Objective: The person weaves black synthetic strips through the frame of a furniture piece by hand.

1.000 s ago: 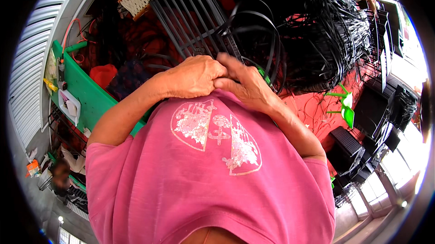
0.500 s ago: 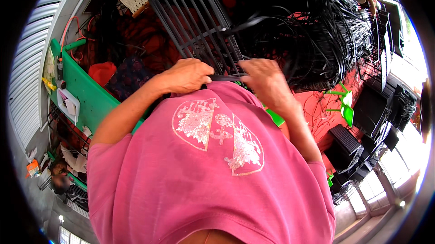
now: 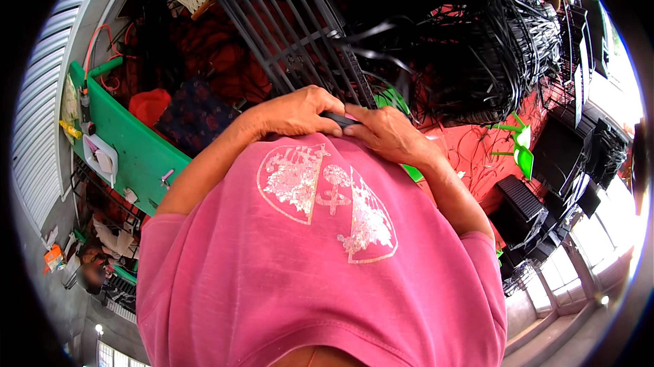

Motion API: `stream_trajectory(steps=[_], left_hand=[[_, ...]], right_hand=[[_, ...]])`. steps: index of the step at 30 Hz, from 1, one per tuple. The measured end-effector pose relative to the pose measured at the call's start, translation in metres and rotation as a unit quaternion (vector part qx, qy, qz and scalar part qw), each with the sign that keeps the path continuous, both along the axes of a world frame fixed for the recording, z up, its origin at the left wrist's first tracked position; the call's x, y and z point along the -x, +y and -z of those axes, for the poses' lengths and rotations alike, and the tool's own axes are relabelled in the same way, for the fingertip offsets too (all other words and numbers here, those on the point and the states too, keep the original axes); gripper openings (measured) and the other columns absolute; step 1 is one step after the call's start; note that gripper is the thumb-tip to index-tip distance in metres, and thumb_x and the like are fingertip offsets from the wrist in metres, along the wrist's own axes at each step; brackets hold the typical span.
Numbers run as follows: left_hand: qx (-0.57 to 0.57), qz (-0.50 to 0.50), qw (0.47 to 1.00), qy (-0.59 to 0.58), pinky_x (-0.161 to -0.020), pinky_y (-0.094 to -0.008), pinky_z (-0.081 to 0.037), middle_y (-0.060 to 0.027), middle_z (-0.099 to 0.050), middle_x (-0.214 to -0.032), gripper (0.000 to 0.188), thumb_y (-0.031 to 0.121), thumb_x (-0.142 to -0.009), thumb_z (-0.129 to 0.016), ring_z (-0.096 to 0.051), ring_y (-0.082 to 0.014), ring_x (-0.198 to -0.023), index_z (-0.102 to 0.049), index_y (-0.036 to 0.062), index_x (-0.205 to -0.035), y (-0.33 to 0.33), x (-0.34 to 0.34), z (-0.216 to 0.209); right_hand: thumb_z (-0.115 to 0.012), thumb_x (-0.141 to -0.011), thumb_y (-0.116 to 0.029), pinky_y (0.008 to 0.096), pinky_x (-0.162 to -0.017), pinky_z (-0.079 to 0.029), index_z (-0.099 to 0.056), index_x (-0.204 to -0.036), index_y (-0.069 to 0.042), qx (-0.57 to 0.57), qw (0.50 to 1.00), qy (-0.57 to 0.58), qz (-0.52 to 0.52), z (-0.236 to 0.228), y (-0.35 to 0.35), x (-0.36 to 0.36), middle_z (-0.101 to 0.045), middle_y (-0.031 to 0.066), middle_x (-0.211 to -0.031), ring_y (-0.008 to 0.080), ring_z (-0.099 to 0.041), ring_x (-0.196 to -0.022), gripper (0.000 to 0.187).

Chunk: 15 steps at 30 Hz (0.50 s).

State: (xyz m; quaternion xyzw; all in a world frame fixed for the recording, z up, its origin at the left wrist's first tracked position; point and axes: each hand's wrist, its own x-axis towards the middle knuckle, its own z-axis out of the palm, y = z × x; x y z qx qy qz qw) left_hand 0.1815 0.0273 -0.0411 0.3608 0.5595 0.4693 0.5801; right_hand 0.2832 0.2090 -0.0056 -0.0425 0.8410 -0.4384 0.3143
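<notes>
My two hands meet in front of the pink shirt, at the near end of a black slatted frame (image 3: 354, 70). Long dark strips run lengthwise along this frame, crossed by a band partway up. Curled fingers of my left hand (image 3: 304, 111) close on a short visible length of flat black strip (image 3: 339, 119). From the other side, my right hand (image 3: 386, 134) pinches the same strip, thumb and fingers almost touching the left. Most of the strip is hidden by the fingers. Beyond the frame, a loose strip (image 3: 381, 53) blurs in the air.
A large heap of black strips (image 3: 507, 47) lies at the far right. On the left stands a green bench (image 3: 136, 125) with a white tray (image 3: 102, 159) beside it. A bright green chair (image 3: 523, 152) and stacked black furniture (image 3: 521, 203) are on the right.
My right hand has come in and down to meet the left, which moved slightly right. The strip stretch between them has shortened. The frame has shifted a little in view.
</notes>
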Motion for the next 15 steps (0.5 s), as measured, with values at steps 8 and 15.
stream_trajectory(steps=[8, 15], left_hand=[[0.03, -0.008, 0.999, -0.034, -0.058, -0.0251, -0.04, -0.0018, -0.052, -0.06, 0.015, 0.01, -0.08, -0.056, -0.046, -0.0059, -0.062, -0.059, -0.0038, -0.076, 0.008, -0.006, 0.007], [0.056, -0.316, 0.947, 0.003, -0.072, -0.0233, -0.047, -0.0037, -0.062, -0.083, 0.02, 0.013, -0.09, -0.051, -0.057, -0.0096, -0.077, -0.063, -0.0022, -0.088, -0.005, -0.019, 0.073]], right_hand=[[-0.053, -0.085, -0.019, 0.0419, -0.062, -0.045, -0.058, -0.089, 0.001, 0.036, 0.996, -0.083, 0.025, -0.001, 0.018, -0.018, -0.059, 0.0212, -0.072, 0.0358, -0.058, -0.068, 0.021], [-0.054, -0.088, -0.023, 0.0216, -0.047, -0.033, -0.059, -0.084, -0.001, 0.096, 0.943, -0.192, 0.255, 0.009, 0.099, -0.047, -0.046, -0.0013, -0.059, 0.0071, -0.042, -0.054, 0.023]])
